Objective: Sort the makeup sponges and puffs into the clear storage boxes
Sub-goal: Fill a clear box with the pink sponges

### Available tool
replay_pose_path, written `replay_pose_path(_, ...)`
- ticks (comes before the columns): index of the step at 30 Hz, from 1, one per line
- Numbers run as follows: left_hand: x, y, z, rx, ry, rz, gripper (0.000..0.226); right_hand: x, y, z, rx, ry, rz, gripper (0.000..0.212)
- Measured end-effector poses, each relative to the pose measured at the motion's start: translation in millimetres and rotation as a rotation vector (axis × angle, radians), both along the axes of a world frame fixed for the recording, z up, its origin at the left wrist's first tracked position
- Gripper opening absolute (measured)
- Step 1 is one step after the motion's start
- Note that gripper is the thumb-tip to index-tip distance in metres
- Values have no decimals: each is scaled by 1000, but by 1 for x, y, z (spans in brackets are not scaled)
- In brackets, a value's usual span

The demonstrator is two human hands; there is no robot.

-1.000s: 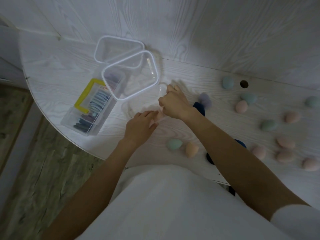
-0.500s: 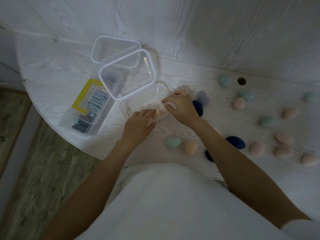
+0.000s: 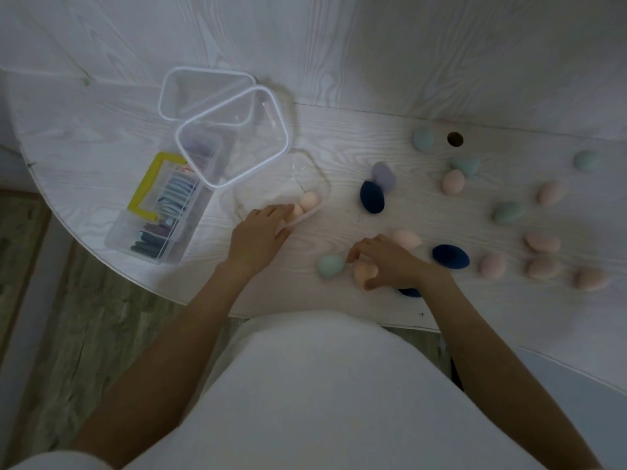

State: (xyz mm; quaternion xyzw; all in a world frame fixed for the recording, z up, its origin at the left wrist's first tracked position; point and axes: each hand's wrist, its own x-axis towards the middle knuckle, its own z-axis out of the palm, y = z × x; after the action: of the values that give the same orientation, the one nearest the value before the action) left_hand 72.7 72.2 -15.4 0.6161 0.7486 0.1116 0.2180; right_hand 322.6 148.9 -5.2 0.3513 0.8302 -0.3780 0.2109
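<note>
White wood-grain table [image 3: 84,140] w/ curved front edge; round cable hole [image 3: 455,139] near back right. White wood-grain wall panel [image 3: 373,45] behind it. Wood-look floor [image 3: 68,334] at lower left, a pale strip along far left edge. Person's white top [image 3: 322,395] fills bottom centre, white sleeve bit at bottom left corner

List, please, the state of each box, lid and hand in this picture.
small clear box: open, holding peach sponges.
divided box: open, filled with puffs.
two clear lids: off, overlapping, one resting on the divided box.
left hand: resting at the small clear box's near edge.
right hand: pinching a peach sponge on the table.
</note>
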Motion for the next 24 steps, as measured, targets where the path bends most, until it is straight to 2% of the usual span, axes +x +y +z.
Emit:
replay_pose_path(4,0,0,4,13,6,-11,40,5,-1,3,33,41,-75,48)
replay_pose_path(10,-6,-4,5,-38,-25,-11,39,-19,29,37,152,433,-406,41)
replay_pose_path(12,-7,-7,2,-19,-39,-15,40,-49,40,43,168,573,-434,34)
replay_pose_path(14,-6,-9,1,8,-57,-16,39,-82,48,44,225,640,-353,31)
replay_pose_path(16,-6,-10,-1,23,-52,-13,40,-112,54,39,296,580,-210,29)
replay_pose_path(19,-7,-8,-2,20,-34,-14,41,-137,59,20,490,375,46,29)
replay_pose_path(21,-8,-8,-3,17,-34,-21,41,-143,63,14,578,318,129,30)
replay_pose_path(24,-8,-8,-3,9,-38,-13,42,-148,69,18,599,244,183,30)
